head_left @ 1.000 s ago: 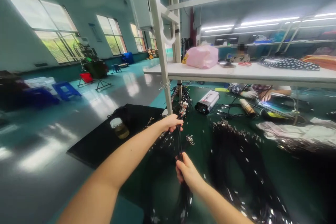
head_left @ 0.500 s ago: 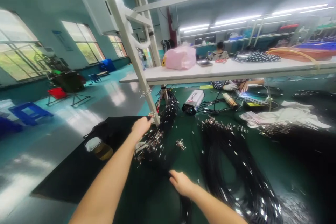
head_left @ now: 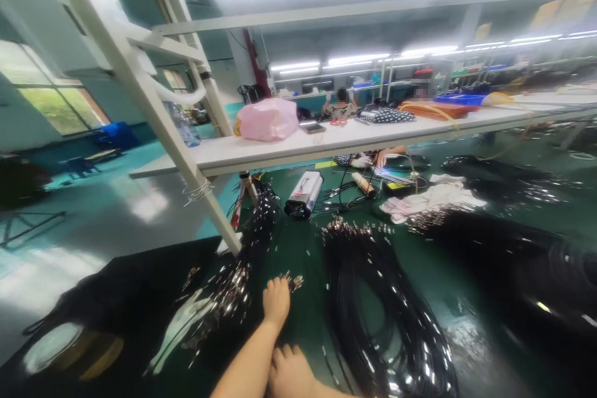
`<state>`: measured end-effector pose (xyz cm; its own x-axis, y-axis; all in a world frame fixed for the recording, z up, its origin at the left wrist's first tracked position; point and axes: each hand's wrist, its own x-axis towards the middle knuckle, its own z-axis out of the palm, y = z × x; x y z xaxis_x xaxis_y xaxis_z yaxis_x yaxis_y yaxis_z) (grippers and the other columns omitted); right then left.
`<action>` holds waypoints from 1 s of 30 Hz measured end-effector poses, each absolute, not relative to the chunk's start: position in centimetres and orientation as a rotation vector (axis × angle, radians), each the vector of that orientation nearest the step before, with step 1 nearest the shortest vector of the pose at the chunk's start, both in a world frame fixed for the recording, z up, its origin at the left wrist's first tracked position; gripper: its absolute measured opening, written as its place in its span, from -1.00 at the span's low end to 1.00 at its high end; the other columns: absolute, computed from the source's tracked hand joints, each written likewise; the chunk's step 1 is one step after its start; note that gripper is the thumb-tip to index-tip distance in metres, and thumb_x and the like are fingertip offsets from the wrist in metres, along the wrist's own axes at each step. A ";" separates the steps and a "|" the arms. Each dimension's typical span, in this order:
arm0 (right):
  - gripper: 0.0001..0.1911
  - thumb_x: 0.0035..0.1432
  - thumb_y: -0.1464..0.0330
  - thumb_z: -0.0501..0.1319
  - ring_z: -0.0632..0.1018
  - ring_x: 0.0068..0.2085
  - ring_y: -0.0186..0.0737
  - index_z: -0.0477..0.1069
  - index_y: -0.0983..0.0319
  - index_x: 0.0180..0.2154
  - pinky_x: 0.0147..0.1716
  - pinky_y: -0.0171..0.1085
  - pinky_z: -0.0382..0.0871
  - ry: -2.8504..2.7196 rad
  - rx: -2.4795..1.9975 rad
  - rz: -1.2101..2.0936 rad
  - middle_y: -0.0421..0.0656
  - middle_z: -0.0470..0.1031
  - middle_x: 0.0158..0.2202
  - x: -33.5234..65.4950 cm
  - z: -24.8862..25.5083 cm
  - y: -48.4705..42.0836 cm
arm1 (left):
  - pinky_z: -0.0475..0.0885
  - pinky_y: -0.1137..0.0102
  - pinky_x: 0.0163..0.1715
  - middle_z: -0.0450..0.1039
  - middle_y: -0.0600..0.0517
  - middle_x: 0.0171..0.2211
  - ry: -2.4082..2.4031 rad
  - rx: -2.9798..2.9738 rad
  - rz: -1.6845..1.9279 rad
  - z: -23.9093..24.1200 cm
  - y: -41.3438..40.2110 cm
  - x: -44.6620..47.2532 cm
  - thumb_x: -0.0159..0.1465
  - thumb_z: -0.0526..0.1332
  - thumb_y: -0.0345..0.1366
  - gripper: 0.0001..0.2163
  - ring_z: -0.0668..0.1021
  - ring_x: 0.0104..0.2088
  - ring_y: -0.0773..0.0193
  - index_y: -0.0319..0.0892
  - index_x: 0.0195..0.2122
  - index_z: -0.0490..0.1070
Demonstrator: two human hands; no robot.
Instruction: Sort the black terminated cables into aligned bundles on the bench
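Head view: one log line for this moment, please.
left hand on cable bundle | right hand low, grip unclear | second coil on green bench

Two hands show at the bottom: the left hand [head_left: 276, 300] and the right hand [head_left: 291, 373]. One pink bag [head_left: 267, 119] sits upper centre; one grey device [head_left: 304, 193] lies mid-frame.

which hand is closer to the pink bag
Left. The left hand reaches forward on the table, below the pink bag; the right hand lies nearer the body.
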<state>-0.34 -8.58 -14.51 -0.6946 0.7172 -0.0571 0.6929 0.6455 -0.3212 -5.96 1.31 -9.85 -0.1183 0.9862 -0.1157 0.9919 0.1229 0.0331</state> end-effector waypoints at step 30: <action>-0.72 -0.12 0.25 0.21 0.30 -0.68 -0.45 0.11 0.21 -0.53 -0.71 -0.45 0.10 -0.846 -1.126 1.761 -0.35 0.26 -0.70 20.6 -6.1 -5.3 | 0.16 0.09 0.02 0.22 -0.17 -0.02 1.442 2.312 0.897 -11.9 -7.8 4.9 0.19 -0.02 -0.34 -0.76 0.25 0.05 0.05 -0.14 -0.12 0.26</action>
